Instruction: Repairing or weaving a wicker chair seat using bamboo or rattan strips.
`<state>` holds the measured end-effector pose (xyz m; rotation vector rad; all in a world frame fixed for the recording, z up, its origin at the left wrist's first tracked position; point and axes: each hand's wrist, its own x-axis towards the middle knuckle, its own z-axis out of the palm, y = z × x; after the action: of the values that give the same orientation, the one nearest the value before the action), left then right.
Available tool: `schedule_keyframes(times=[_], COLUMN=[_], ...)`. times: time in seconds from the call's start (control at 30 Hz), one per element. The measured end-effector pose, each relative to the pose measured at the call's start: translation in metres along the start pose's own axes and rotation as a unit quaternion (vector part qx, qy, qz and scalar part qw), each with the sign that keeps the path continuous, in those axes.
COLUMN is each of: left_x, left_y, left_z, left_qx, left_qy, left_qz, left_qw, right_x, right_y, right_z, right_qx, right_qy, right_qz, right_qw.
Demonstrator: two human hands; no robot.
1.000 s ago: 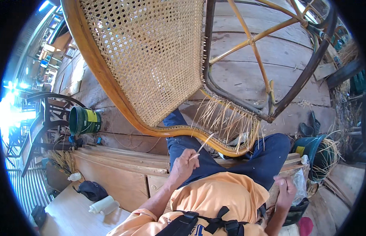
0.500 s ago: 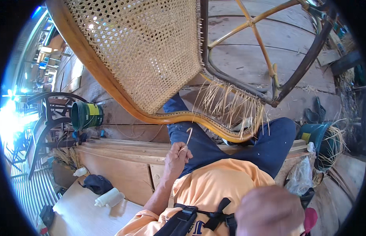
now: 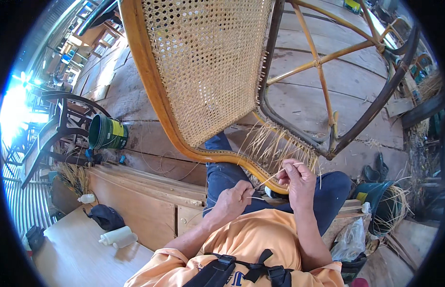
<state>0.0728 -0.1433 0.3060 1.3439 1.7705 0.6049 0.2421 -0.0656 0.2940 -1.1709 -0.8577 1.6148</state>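
A thin cane strand [image 3: 267, 182] runs between my two hands, above my lap. My left hand [image 3: 236, 198] pinches it at one side, a pale end sticking out below the fingers. With fingertips closed, my right hand [image 3: 299, 181] grips the strand's other part. Just beyond stands a rattan chair frame [image 3: 191, 152] of glossy orange-brown and dark poles. Woven cane mesh [image 3: 210, 71] with open holes fills its large panel. Loose cane ends [image 3: 275, 143] hang in a fringe from the frame's lower part, close to my right hand.
A green bucket [image 3: 101, 131] lies on its side at left near a dark chair [image 3: 64, 124]. Another bucket [image 3: 375, 203] holding cane strands is at right, by a plastic bag [image 3: 350, 239]. A cap [image 3: 106, 217] and white bottle [image 3: 119, 237] rest on the bench [image 3: 88, 253].
My right hand has come forward from near my chest to the strand. My left hand has moved slightly right. The chair appears shifted right and down in view.
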Motion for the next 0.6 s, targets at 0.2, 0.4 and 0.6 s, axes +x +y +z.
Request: schedule_keyframes(times=[0.2, 0.4, 0.6], left_x=[0.0, 0.061, 0.078], left_y=[-0.009, 0.006, 0.058], left_z=[-0.006, -0.008, 0.002], left_qx=[-0.09, 0.007, -0.104], left_qy=[-0.09, 0.131, -0.139], left_qz=[-0.035, 0.157, 0.063], left_qw=[0.991, 0.979, 0.983], right_x=[0.005, 0.002, 0.0], right_y=[0.007, -0.006, -0.01], right_z=[-0.004, -0.011, -0.016], right_qx=[0.1, 0.107, -0.031], right_qy=[0.021, -0.032, 0.008], right_qz=[-0.006, -0.033, -0.072], right_qw=[0.995, 0.993, 0.997])
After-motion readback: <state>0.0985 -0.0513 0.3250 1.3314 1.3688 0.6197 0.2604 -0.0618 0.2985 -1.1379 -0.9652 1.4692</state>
